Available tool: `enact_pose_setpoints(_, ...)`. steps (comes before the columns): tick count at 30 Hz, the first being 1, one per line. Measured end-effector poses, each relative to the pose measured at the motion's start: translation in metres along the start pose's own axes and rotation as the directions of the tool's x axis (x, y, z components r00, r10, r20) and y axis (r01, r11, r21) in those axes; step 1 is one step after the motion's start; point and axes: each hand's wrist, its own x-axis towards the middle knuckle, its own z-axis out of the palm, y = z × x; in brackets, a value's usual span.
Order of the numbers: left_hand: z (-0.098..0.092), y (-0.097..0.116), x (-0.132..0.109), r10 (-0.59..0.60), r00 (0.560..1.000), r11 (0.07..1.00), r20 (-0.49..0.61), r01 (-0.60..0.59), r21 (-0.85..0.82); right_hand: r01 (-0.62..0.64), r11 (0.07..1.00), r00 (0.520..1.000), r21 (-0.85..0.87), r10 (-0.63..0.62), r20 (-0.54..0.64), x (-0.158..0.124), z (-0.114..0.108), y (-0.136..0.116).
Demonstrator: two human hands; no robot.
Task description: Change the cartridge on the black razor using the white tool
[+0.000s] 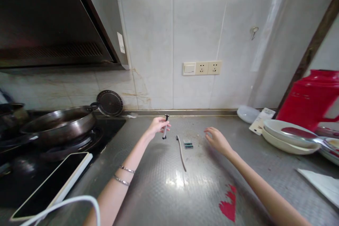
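Note:
My left hand (158, 126) is closed around a slim silver tube with black ends (165, 129), held nearly upright above the metal counter. What kind of tool it is, I cannot make out. To its right lies a thin beige stick with a dark tip (181, 153), slightly bent. Beside the stick are small dark-green cylinders (188, 145), side by side, which look like batteries in clear wrap. My right hand (217, 140) is to the right of them, palm down with its fingers apart and nothing in them.
On the left, a steel pan (60, 125) sits on the black stove, with a phone (53, 185) and white cable (79, 197) nearer me. Stacked plates (288, 144), a red flask (304, 102) and a white sheet (321, 183) are right. Red residue (229, 206) marks the counter (153, 197).

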Motion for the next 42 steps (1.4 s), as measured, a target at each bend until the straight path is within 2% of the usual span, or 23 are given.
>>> enact_pose_setpoints(3,0.004,-0.001,0.0,0.008,1.0,1.0,0.008,-0.008,0.022,-0.041,0.999,0.99,-0.028,0.045,0.132,-0.001,-0.016,-0.05)
enact_pose_setpoints(5,0.006,-0.002,0.0,0.025,0.999,0.999,0.02,-0.026,0.026,-0.026,0.997,0.973,-0.072,0.041,0.229,-0.004,-0.018,-0.082)
enact_pose_setpoints(7,0.008,-0.003,0.0,0.051,0.998,0.998,0.033,-0.052,0.038,0.024,0.995,0.946,-0.1,0.01,0.325,-0.007,-0.013,-0.107)
enact_pose_setpoints(10,0.009,-0.002,-0.002,0.122,0.989,0.991,0.086,-0.126,0.043,0.055,0.99,0.91,-0.129,0.004,0.414,-0.009,0.0,-0.129)
enact_pose_setpoints(15,0.007,0.001,-0.004,0.184,0.967,0.982,0.174,-0.19,0.015,0.038,0.989,0.888,-0.141,0.031,0.458,-0.007,0.017,-0.141)
enact_pose_setpoints(19,0.005,0.003,-0.004,0.21,0.953,0.976,0.217,-0.218,0.015,0.029,0.992,0.877,-0.124,0.034,0.479,-0.005,0.018,-0.142)
enact_pose_setpoints(22,0.005,0.006,-0.005,0.255,0.937,0.963,0.241,-0.268,0.021,0.044,0.996,0.855,-0.077,0.003,0.519,0.001,0.007,-0.136)
enact_pose_setpoints(25,0.005,0.009,-0.005,0.314,0.918,0.942,0.242,-0.332,0.039,0.061,0.998,0.826,0.029,-0.067,0.559,0.015,-0.017,-0.12)
enact_pose_setpoints(27,0.004,0.01,-0.006,0.337,0.912,0.929,0.234,-0.363,0.078,0.021,0.969,0.818,0.245,-0.158,0.554,0.025,-0.039,-0.106)
enact_pose_setpoints(28,0.004,0.012,-0.006,0.341,0.911,0.923,0.233,-0.371,0.101,-0.021,0.934,0.829,0.357,-0.183,0.528,0.029,-0.051,-0.099)
enact_pose_setpoints(29,0.004,0.013,-0.008,0.343,0.91,0.918,0.233,-0.378,0.123,-0.055,0.889,0.846,0.455,-0.2,0.494,0.033,-0.063,-0.092)
enact_pose_setpoints(31,0.005,0.017,-0.012,0.347,0.909,0.912,0.232,-0.385,0.144,-0.007,0.817,0.902,0.577,-0.244,0.356,0.038,-0.087,-0.079)
enact_pose_setpoints(34,0.008,0.026,-0.02,0.352,0.91,0.916,0.22,-0.383,0.119,0.163,0.812,0.951,0.56,-0.28,0.13,0.039,-0.117,-0.069)
enact_pose_setpoints(36,0.01,0.031,-0.024,0.358,0.91,0.916,0.212,-0.386,0.11,0.225,0.818,0.953,0.529,-0.297,0.053,0.038,-0.13,-0.068)
enact_pose_setpoints(39,0.013,0.035,-0.029,0.394,0.894,0.899,0.212,-0.423,0.115,0.286,0.791,0.931,0.541,-0.363,0.038,0.033,-0.139,-0.075)
enact_pose_setpoints(42,0.017,0.038,-0.032,0.447,0.871,0.869,0.204,-0.477,0.132,0.316,0.768,0.909,0.557,-0.412,0.053,0.03,-0.139,-0.085)
